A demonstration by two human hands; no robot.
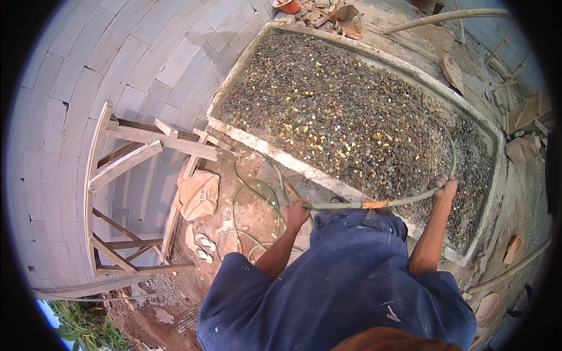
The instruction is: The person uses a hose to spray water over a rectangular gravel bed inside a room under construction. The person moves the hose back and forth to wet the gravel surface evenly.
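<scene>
The hose (410, 200) crosses the near long edge of the trough (281, 140) and bends over the stones (351, 117) toward the right short edge. The fingers of the left hand (297, 213) and right hand (446, 187) are curled around it, one on each side of the orange band (374, 204). Judged by its smooth curve, the hose should be light and flexible, probably slippery if wet. Grip the straight length beside the band; avoid kinking the bend.

The green hose (411, 199) is orange-banded, the gravel (351, 111) yellow-speckled.
</scene>
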